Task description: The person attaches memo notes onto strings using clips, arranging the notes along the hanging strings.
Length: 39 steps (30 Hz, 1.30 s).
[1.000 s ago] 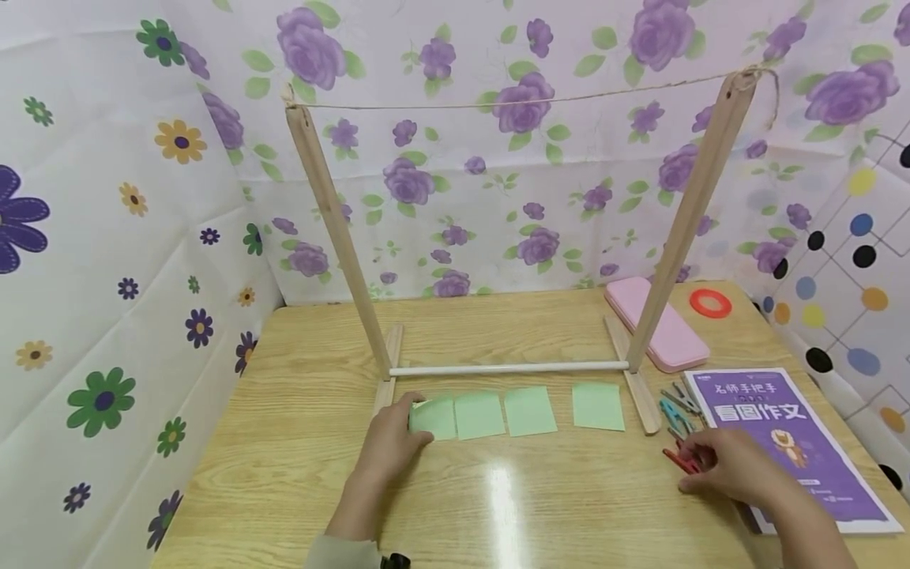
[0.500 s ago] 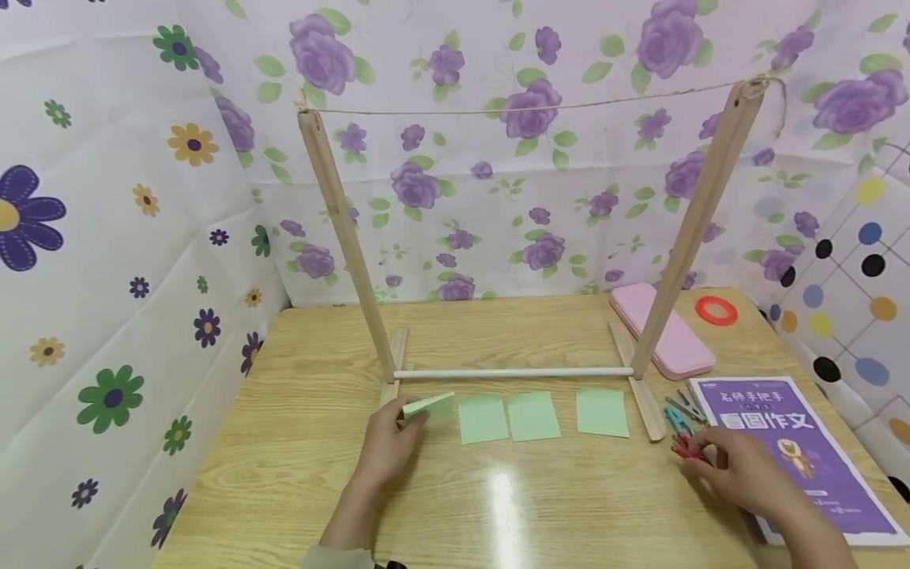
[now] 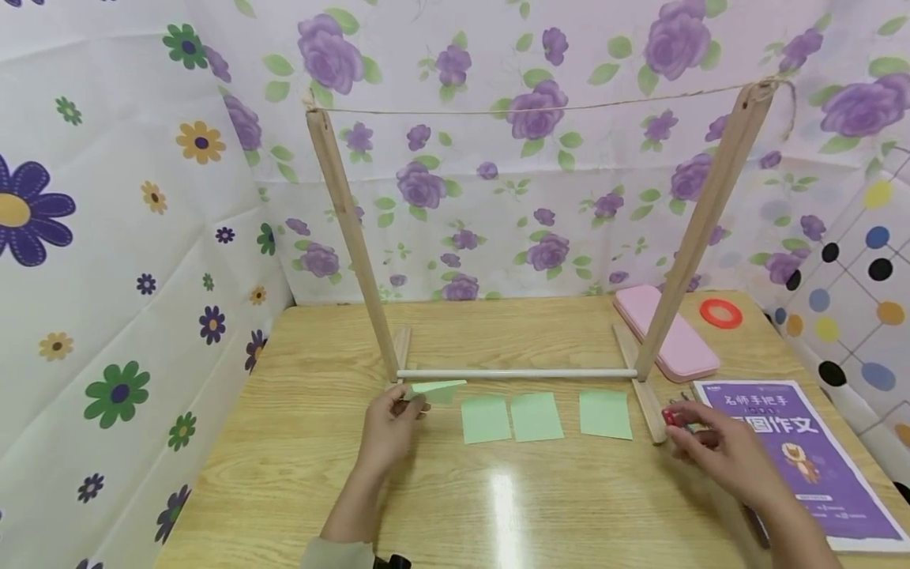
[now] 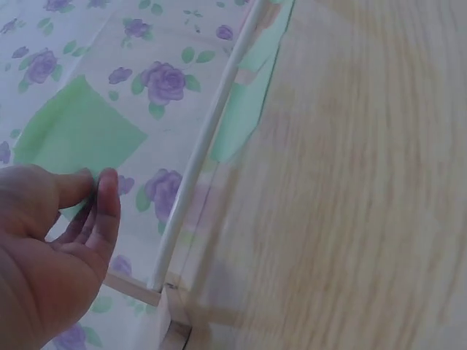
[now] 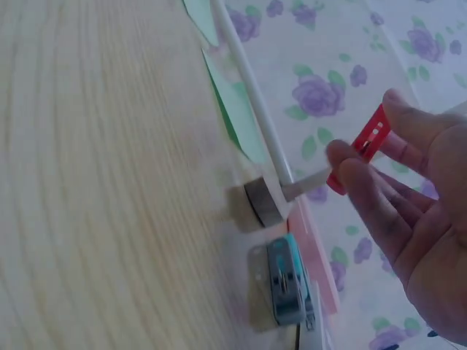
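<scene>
My left hand [image 3: 389,433] pinches a green sticky note [image 4: 80,127] by its edge between thumb and fingers, holding it tilted above the table near the stand's left foot. My right hand [image 3: 725,452] pinches a red clothespin [image 5: 365,142] between thumb and fingertips, beside the stand's right foot. Three more green notes lie in a row on the table: one at left [image 3: 486,419], one in the middle [image 3: 536,416], one at right [image 3: 605,413]. Grey and teal clothespins [image 5: 284,277] lie below the right hand, mostly hidden by it in the head view.
A wooden stand has two posts, a white rod [image 3: 519,374] low between them and a twine line [image 3: 490,111] across their tops. To the right are a purple book [image 3: 817,442], a pink case [image 3: 690,348] and a red ring [image 3: 721,314]. Flowered cloth hangs behind.
My left hand has lifted the leftmost note from the table and tilted it up. My right hand has raised the red clothespin from beside the other clothespins, moving slightly up and left.
</scene>
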### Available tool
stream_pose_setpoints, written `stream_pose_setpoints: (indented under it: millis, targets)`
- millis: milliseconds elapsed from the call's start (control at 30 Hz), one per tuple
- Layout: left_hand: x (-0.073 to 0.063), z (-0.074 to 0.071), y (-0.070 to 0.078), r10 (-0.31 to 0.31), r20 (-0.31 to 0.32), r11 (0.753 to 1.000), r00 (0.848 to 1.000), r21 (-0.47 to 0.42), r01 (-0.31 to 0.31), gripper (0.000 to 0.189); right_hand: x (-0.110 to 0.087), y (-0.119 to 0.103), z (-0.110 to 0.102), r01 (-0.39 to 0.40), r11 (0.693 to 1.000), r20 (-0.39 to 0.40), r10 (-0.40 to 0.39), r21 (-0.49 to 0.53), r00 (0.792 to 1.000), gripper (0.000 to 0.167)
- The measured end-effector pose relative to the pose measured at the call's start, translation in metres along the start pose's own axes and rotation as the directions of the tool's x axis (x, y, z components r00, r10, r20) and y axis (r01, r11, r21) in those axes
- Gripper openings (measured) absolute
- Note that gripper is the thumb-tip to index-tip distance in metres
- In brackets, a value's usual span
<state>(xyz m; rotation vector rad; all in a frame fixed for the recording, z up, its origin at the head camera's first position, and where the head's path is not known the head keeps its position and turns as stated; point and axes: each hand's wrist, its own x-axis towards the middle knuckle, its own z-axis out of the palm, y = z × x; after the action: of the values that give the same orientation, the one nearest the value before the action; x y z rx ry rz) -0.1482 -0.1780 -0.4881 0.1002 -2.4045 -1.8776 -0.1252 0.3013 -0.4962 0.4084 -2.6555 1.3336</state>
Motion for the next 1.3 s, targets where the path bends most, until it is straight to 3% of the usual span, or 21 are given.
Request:
stream_pose_setpoints:
  millis: [133,300,500,600,867,1000,1133,1300]
  targets:
    - [0.001,-0.001,0.003,-0.040,-0.036,0.997,0.999,-0.070,0.038,0.019,0.008,-0.006,0.007,-0.039,0.987,0.027,0.035,0.156,0.999,0.022]
    - [0.003,-0.001,0.007,-0.106,-0.104,0.977,0.989,-0.196,0.084,0.023,0.020,-0.014,0.015,0.052,0.953,-0.014,-0.050,0.299,0.999,0.029]
    - [0.006,-0.002,0.014,-0.136,-0.160,0.952,0.978,-0.296,0.084,0.022,0.033,-0.029,0.021,0.132,0.972,-0.129,-0.108,0.193,0.986,0.029]
    - [0.008,-0.002,0.018,-0.152,-0.167,0.936,0.974,-0.340,0.087,0.024,0.042,-0.040,0.022,0.153,0.969,-0.163,-0.123,0.192,0.979,0.030]
    - [0.016,0.004,0.032,-0.107,-0.176,0.880,0.979,-0.476,0.010,0.026,0.072,-0.076,0.008,0.267,0.918,-0.136,-0.236,0.294,0.962,0.027]
    - [0.017,0.007,0.039,-0.093,-0.186,0.869,0.978,-0.494,-0.011,0.025,0.085,-0.097,0.002,0.249,0.925,-0.113,-0.226,0.285,0.968,0.025]
    - [0.020,0.007,0.047,-0.094,-0.217,0.838,0.972,-0.544,-0.041,0.023,0.098,-0.120,-0.002,0.254,0.930,-0.087,-0.239,0.266,0.967,0.020]
    - [0.026,0.005,0.063,-0.068,-0.272,0.812,0.960,-0.574,-0.105,0.020,0.118,-0.149,-0.007,0.348,0.905,-0.067,-0.342,0.245,0.937,0.015]
